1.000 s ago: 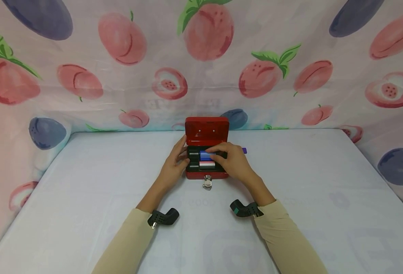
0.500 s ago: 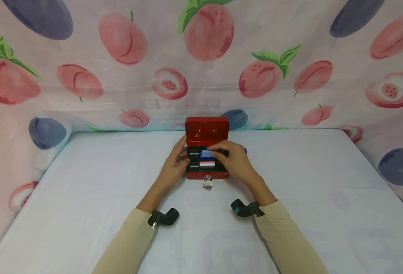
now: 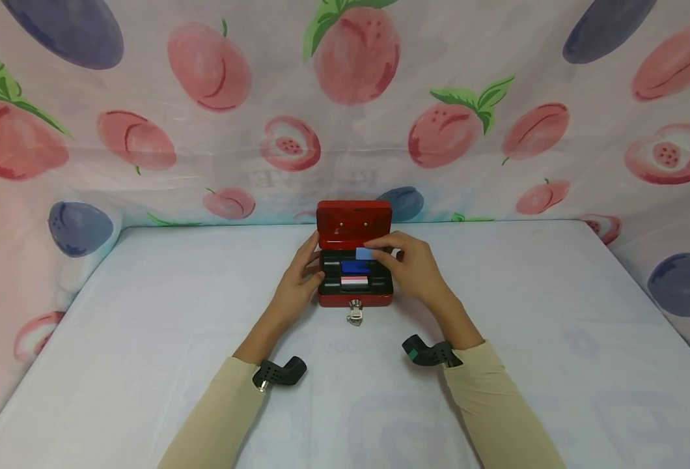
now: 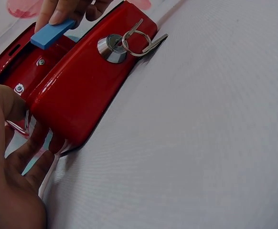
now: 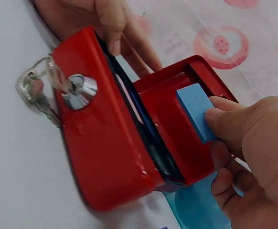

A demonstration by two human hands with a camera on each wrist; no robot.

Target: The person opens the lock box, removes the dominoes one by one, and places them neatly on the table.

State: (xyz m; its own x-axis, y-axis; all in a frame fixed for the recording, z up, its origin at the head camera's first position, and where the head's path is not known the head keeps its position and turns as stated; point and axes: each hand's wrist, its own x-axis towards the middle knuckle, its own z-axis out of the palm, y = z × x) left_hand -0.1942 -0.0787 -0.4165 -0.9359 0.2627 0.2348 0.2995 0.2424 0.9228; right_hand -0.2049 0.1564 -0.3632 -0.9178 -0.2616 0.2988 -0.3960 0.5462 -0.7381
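A small red cash box (image 3: 333, 300) stands with its lid (image 3: 353, 225) raised, keys (image 4: 138, 42) hanging from the front lock. My right hand (image 3: 415, 267) pinches a light blue rectangular block (image 5: 196, 112) between thumb and fingers, above the right rear of the black tray (image 3: 331, 268). In that tray lie a dark blue flat piece (image 3: 355, 266) at the back and a pink, white and grey piece (image 3: 354, 281) in front. My left hand (image 3: 295, 283) rests against the box's left side, thumb at the rim and fingers fairly straight along the wall.
The box sits near the back edge of a white-covered table (image 3: 345, 397). A fruit-printed curtain (image 3: 345, 137) hangs right behind it. Black wrist cameras (image 3: 280, 371) are strapped to both wrists.
My right hand has lifted the light blue block out of the tray, up and slightly right, uncovering the dark blue piece. The left hand keeps its place on the box.
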